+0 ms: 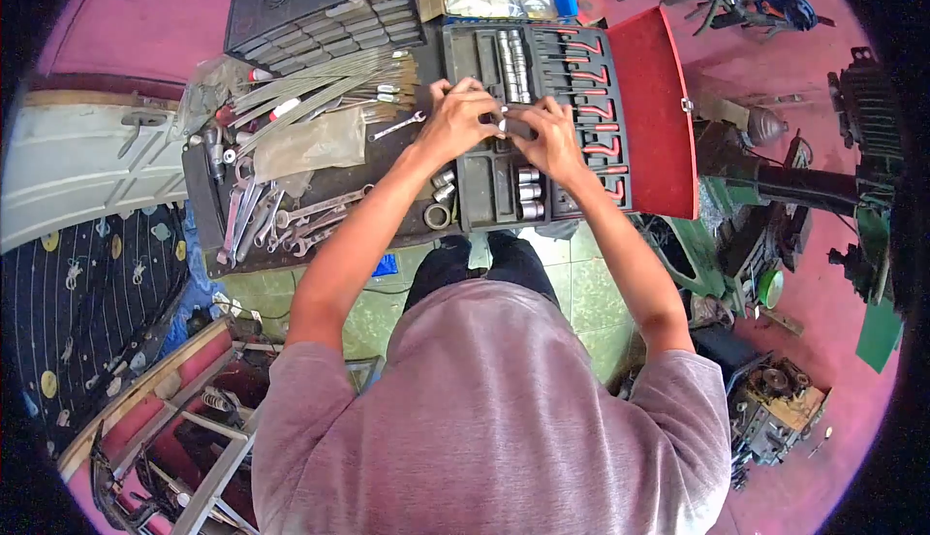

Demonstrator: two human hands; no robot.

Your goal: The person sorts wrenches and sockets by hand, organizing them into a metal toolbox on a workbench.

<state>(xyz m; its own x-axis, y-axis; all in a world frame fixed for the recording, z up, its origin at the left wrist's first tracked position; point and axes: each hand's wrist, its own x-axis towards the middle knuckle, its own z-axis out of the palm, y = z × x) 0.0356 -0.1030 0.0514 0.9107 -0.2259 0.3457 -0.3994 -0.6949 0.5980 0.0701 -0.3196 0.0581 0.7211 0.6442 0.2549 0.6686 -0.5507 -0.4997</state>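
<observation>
the left hand (457,126) and right hand (550,140) pinch a small shiny piece (503,125), partly hidden, above the black tray (479,207).

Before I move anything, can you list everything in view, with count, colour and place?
Workbench: one, dark, ahead
Drawer cabinet: one, dark grey, bench's far side
Cardboard box: one, brown, beside cabinet
Rods: many, grey, before cabinet
Plastic bag: one, pale, near rods
Wrenches: several, silver, bench left
Ring: one, grey, near edge
Toolbox lid: one, red, open right
Red-handled tools: several, beside lid
Sockets: many, silver, in tray
Door: one, white, far left
Machinery: green and grey, right
Left hand, right hand: over tray, small item between, unclear
</observation>
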